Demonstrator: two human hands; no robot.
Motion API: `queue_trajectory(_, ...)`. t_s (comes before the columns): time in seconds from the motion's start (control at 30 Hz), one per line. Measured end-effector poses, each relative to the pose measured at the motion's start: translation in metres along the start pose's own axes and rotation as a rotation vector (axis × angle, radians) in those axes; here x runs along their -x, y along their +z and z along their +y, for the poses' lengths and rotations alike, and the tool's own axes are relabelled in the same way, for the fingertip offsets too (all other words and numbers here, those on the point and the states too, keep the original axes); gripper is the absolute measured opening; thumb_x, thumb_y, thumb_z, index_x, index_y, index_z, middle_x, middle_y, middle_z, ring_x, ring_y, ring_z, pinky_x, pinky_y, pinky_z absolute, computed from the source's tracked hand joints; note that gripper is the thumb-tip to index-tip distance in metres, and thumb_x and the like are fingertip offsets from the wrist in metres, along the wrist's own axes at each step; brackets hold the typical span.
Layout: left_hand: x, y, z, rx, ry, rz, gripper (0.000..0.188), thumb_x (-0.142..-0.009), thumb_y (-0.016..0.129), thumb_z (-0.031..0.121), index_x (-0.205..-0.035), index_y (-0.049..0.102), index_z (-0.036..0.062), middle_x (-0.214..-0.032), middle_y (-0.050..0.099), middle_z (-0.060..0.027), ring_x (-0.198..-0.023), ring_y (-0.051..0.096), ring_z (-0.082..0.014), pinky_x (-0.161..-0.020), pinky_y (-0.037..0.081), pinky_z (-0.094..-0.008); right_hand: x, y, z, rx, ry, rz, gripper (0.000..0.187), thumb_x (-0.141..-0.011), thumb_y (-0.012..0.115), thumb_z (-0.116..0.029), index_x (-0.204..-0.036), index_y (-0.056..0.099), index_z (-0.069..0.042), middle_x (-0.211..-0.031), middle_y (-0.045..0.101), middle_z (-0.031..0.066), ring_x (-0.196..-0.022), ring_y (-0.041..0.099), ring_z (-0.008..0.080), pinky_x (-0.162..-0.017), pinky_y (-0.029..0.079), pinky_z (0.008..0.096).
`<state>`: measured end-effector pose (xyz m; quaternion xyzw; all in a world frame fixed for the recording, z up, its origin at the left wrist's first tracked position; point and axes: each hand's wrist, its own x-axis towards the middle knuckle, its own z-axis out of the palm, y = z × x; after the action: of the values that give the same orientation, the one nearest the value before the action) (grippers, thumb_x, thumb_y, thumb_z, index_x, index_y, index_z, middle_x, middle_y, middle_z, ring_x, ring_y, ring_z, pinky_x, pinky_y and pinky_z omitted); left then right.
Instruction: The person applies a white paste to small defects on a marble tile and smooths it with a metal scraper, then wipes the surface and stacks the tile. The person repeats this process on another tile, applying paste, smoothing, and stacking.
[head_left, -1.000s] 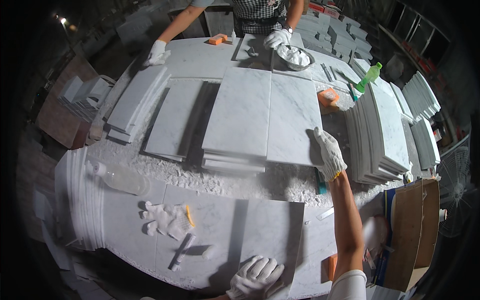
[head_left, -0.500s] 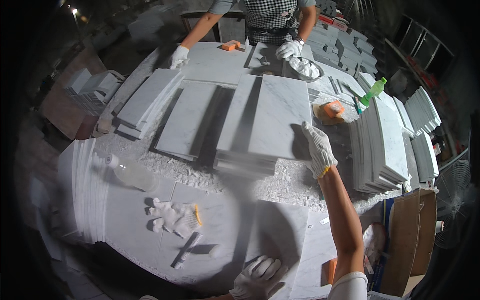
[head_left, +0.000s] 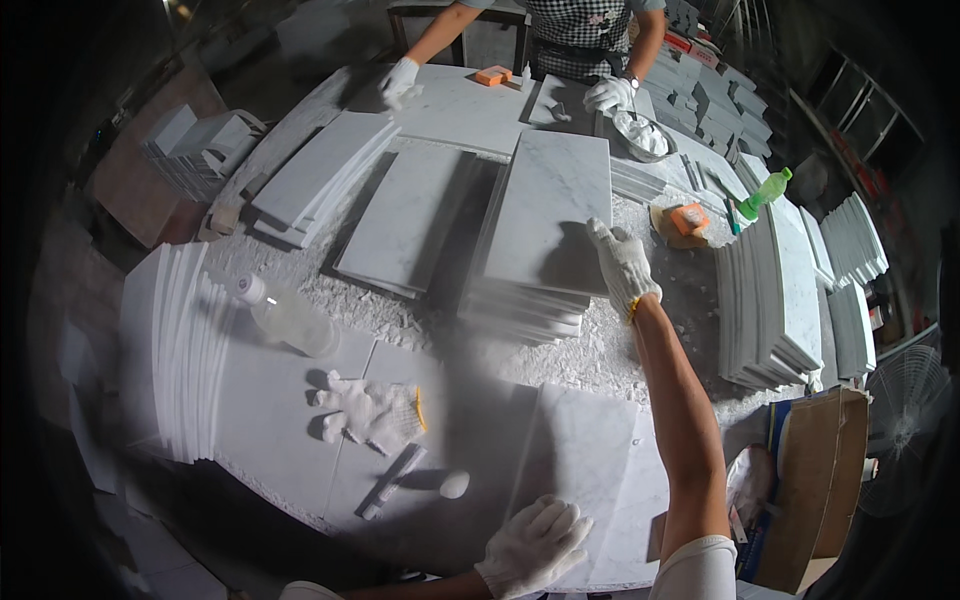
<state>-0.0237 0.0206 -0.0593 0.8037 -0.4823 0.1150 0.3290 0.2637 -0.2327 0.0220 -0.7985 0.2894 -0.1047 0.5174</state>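
Observation:
My right hand (head_left: 624,264), in a white knit glove, holds the right edge of a grey-veined white marble tile (head_left: 555,190). This tile lies on top of the middle stack (head_left: 525,312). Down at the near edge, my gloved left hand (head_left: 535,545) rests on another marble tile (head_left: 578,440), its fingers loosely bent and nothing visible in them. Left of it are a spare white glove (head_left: 370,408), a marker-like white tube (head_left: 393,482) and a small whitish rounded object (head_left: 454,485).
Across the table (head_left: 430,105) a gloved person (head_left: 580,45) works near a bowl of white paste (head_left: 642,136). Upright tiles (head_left: 765,300) stand right, more (head_left: 165,350) left. A clear bottle (head_left: 285,315), green bottle (head_left: 766,193), orange sponge (head_left: 690,218) and cardboard box (head_left: 825,480) surround the work.
The tile in my right hand has shifted left and now sits more squarely over the middle stack. The whole view has shifted slightly. My left hand stays on the near tile.

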Motion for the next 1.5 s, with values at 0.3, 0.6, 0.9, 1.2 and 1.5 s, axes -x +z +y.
queue_trajectory(0.3, -0.006, -0.017, 0.010, 0.238, -0.151, -0.345, 0.051, -0.087, 0.076, 0.032, -0.129, 0.061, 0.0056, -0.122, 0.055, -0.0106, -0.118, 0.055, -0.0265, -0.110, 0.045, -0.0445, 0.040, -0.057, -0.023, 0.651, -0.613, 0.185, 0.048, -0.099, 0.056, -0.041, -0.141, 0.060, -0.019, -0.143, 0.058, 0.0158, -0.118, 0.065, 0.0373, -0.097, 0.052, 0.0461)
queue_trajectory(0.6, 0.017, -0.039, 0.014, 0.237, -0.122, 0.276, 0.033, -0.085, 0.079, 0.019, -0.116, 0.070, 0.0092, -0.112, 0.069, -0.0082, -0.103, 0.068, -0.0284, -0.094, 0.057, -0.0433, 0.239, -0.054, 0.121, 0.849, -0.810, -0.295, 0.065, -0.101, 0.046, -0.058, -0.143, 0.045, -0.008, -0.140, 0.048, 0.0199, -0.138, 0.041, 0.0402, -0.123, 0.019, 0.0555)
queue_trajectory(0.9, 0.051, -0.072, 0.042, 0.312, -0.089, 0.191, 0.026, -0.088, 0.075, 0.016, -0.112, 0.071, 0.0091, -0.115, 0.068, -0.0072, -0.105, 0.065, -0.0285, -0.095, 0.057, -0.0430, 0.343, -0.050, 0.120, 1.089, -0.799, -0.858, 0.071, -0.103, 0.036, -0.054, -0.160, 0.035, -0.011, -0.165, 0.034, 0.0156, -0.157, 0.021, 0.0342, -0.130, 0.010, 0.0486)
queue_trajectory(1.2, 0.031, -0.085, 0.060, 0.289, 0.021, 0.130, 0.025, -0.093, 0.072, 0.021, -0.114, 0.070, 0.0077, -0.117, 0.066, -0.0074, -0.106, 0.064, -0.0279, -0.095, 0.056, -0.0432, 0.193, -0.035, 0.126, 0.855, -0.790, -0.099, 0.073, -0.102, 0.040, -0.063, -0.151, 0.047, -0.010, -0.154, 0.046, 0.0186, -0.146, 0.038, 0.0399, -0.123, 0.023, 0.0543)
queue_trajectory(1.5, 0.065, -0.095, 0.043, 0.201, -0.179, 0.185, 0.024, -0.100, 0.062, 0.014, -0.119, 0.067, -0.0001, -0.119, 0.067, -0.0164, -0.112, 0.064, -0.0345, -0.104, 0.050, -0.0452, 0.330, -0.030, 0.152, 0.884, -0.999, -0.372, 0.077, -0.100, 0.045, -0.062, -0.160, 0.034, -0.015, -0.167, 0.033, 0.0106, -0.157, 0.022, 0.0301, -0.130, 0.011, 0.0484)
